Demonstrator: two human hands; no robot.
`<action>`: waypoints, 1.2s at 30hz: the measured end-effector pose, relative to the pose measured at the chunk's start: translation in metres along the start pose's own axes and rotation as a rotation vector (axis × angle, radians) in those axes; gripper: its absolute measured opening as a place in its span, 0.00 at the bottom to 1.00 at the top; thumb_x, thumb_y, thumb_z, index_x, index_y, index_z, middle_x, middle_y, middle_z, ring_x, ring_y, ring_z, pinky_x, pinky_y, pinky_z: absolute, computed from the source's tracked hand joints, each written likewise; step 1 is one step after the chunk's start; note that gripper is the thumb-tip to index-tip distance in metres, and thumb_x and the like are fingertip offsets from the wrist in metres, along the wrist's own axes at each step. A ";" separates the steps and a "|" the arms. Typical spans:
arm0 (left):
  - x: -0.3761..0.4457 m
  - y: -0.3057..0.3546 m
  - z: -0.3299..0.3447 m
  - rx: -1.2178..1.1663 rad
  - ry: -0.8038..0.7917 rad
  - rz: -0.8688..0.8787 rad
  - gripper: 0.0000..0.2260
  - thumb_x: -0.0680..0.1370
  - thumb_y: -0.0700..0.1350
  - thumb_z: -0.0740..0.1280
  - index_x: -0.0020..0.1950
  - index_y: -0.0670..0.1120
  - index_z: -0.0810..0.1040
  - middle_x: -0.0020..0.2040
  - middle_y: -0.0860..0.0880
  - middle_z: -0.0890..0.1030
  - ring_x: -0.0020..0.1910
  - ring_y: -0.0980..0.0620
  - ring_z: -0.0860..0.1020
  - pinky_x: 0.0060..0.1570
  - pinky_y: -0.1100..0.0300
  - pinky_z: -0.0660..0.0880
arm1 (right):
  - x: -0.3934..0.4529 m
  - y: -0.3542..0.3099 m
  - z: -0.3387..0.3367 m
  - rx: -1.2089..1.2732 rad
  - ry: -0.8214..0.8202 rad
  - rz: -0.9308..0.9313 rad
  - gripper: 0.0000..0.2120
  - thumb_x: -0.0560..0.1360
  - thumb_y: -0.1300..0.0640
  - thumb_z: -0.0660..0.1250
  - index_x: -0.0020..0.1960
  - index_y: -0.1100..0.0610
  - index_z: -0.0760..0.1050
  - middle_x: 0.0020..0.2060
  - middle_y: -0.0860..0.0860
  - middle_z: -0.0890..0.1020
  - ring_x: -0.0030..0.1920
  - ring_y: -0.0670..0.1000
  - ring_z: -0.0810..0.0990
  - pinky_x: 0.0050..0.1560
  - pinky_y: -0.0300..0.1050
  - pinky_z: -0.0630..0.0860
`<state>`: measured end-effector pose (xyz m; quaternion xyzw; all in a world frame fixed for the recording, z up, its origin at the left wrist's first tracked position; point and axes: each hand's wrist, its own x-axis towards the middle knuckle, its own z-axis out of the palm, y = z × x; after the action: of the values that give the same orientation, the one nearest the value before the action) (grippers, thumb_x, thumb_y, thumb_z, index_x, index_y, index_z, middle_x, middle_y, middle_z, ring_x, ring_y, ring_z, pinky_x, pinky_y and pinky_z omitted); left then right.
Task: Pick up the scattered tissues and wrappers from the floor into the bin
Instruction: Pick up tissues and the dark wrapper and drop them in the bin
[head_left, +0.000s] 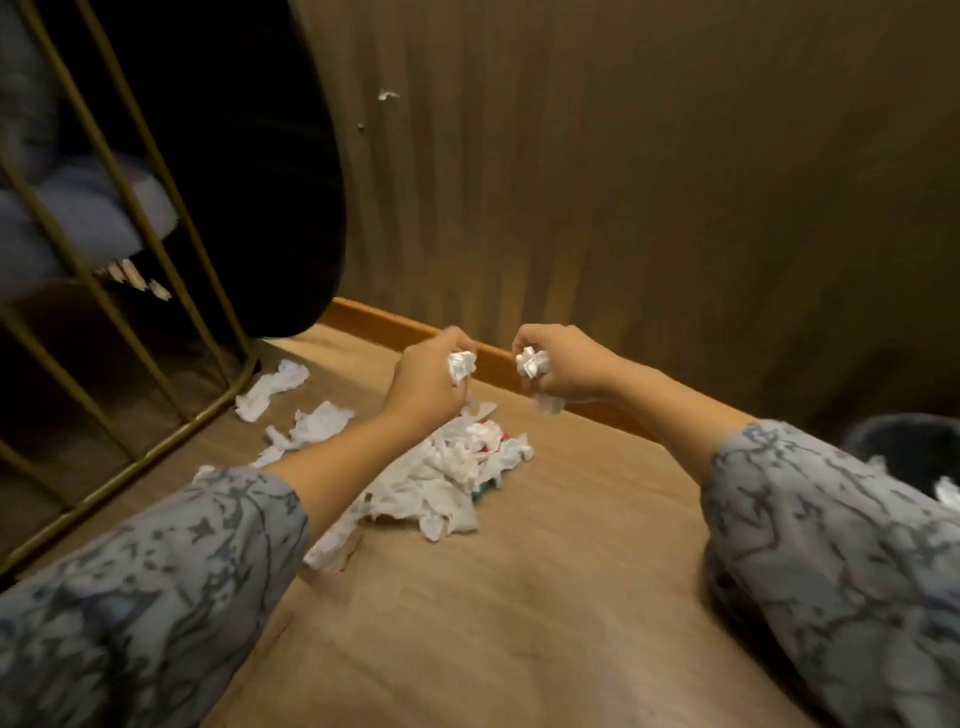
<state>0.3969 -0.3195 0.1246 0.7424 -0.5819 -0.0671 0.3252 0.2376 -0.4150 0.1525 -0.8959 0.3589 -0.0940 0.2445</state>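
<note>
My left hand (426, 376) grips a crumpled white tissue (461, 365) above the floor. My right hand (558, 364) grips another crumpled tissue wad (532, 362), with a loose end hanging below the fist. Both fists hover close together over a heap of white tissues and a red-green wrapper (452, 475) on the wooden floor. More loose tissues lie to the left, one strip (270, 389) near the metal frame and another (311, 428) beside my left forearm. The dark bin (904, 447) sits at the right edge, partly hidden behind my right sleeve, with a white scrap inside.
A gold metal frame (156, 322) of a piece of furniture stands at the left, with a dark rounded shape (270, 182) behind it. A ribbed brown wall (623, 182) with a wooden skirting board (395, 325) closes the far side. Bare wooden floor (493, 623) lies in front.
</note>
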 end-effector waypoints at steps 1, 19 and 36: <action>0.004 0.016 0.010 -0.041 -0.025 0.007 0.09 0.75 0.43 0.71 0.54 0.50 0.79 0.50 0.51 0.82 0.48 0.52 0.79 0.40 0.68 0.72 | -0.011 0.012 -0.012 0.025 0.027 0.018 0.12 0.72 0.59 0.74 0.52 0.51 0.76 0.48 0.47 0.77 0.48 0.49 0.77 0.41 0.39 0.72; -0.037 0.349 0.239 -1.014 -0.335 -0.370 0.10 0.81 0.48 0.55 0.58 0.47 0.71 0.47 0.51 0.75 0.43 0.56 0.73 0.38 0.65 0.68 | -0.260 0.251 -0.105 0.205 1.031 0.624 0.13 0.81 0.53 0.60 0.41 0.59 0.74 0.33 0.51 0.76 0.35 0.48 0.75 0.35 0.43 0.71; 0.015 0.195 0.161 -0.430 -0.404 0.134 0.04 0.78 0.46 0.66 0.50 0.49 0.79 0.44 0.53 0.82 0.45 0.57 0.80 0.45 0.63 0.78 | -0.172 0.187 -0.066 0.380 0.723 0.448 0.05 0.81 0.60 0.62 0.53 0.53 0.76 0.44 0.49 0.82 0.37 0.46 0.84 0.40 0.40 0.82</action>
<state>0.1651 -0.4204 0.1126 0.5879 -0.6550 -0.3135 0.3565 -0.0214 -0.4368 0.1158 -0.6454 0.5820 -0.4093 0.2778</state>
